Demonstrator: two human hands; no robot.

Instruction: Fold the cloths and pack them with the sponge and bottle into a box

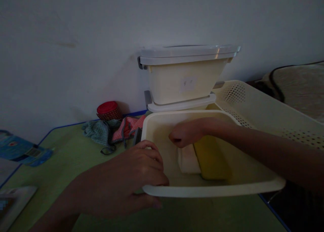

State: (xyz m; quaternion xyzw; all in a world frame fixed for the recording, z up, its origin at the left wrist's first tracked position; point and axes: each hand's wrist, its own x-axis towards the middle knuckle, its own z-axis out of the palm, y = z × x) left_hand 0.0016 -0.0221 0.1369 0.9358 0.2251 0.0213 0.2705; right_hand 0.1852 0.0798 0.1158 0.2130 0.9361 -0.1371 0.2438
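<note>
My left hand (131, 178) is closed around the front left corner of a cream plastic bin (217, 190), its thumb below the rim. My right hand (186, 133) reaches into the bin with its fingers curled into a fist. Whatever those fingers hold, if anything, is hidden. Just under the fist lies a white, soft-looking block (188, 161), perhaps folded cloth. Against its right side rests a flat yellow thing (212, 159), partly covered by my right forearm. A grey latch (137, 136) shows on the bin's left side.
Behind the bin stands a lidded cream box (187, 81) on another white lid (181, 105). To the right is a perforated basket (265, 107). On the green table (68, 157) lie grey and pink cloths (101, 132), a red round container (109, 110) and a blue packet (25, 151).
</note>
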